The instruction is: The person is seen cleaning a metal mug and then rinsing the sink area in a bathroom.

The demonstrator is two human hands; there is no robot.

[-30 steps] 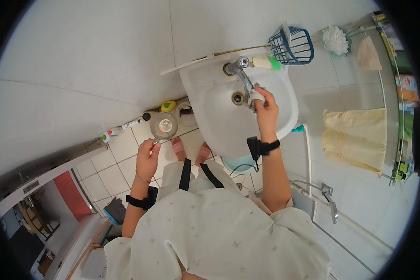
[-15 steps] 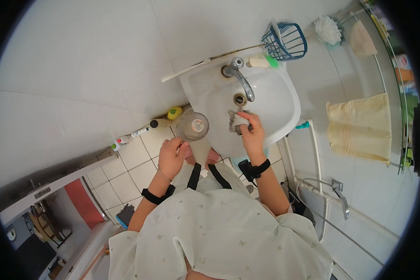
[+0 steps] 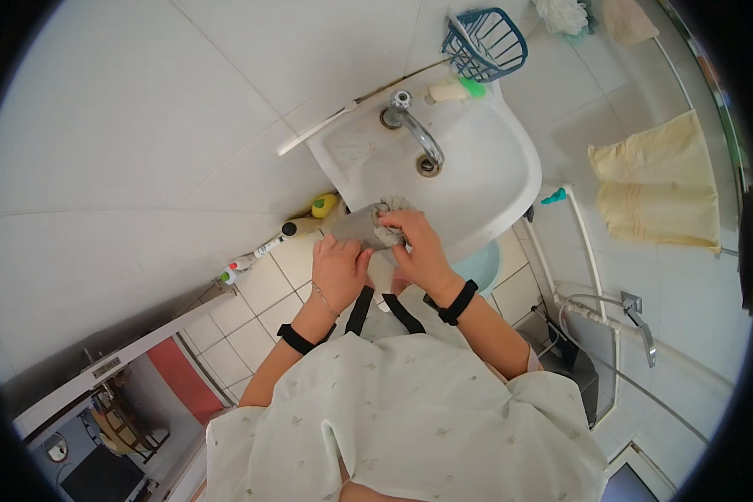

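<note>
In front of the sink, a see-through cup (image 3: 356,226) lies tilted on its side in the air. My left hand (image 3: 336,266) is closed around its near side, the fingers curled over it. A crumpled grey cloth (image 3: 393,209) is pressed against the cup's right end. My right hand (image 3: 418,243) grips this cloth, fingers over the top and thumb below. Whether some of the cloth is inside the cup, I cannot tell. Both hands are just short of the rim of the white sink (image 3: 498,205).
A chrome faucet (image 3: 418,130) reaches over the basin. Soap (image 3: 449,90) and a blue basket (image 3: 487,46) sit behind it. Several bottles (image 3: 268,245) line the left wall. A pale blue basin (image 3: 479,268) is below the sink. A yellow towel (image 3: 659,184) hangs at right.
My right hand has brought the cloth left, out from over the sink, onto the cup. The cup has tipped from bottom-up view onto its side. My hands are now close together.
</note>
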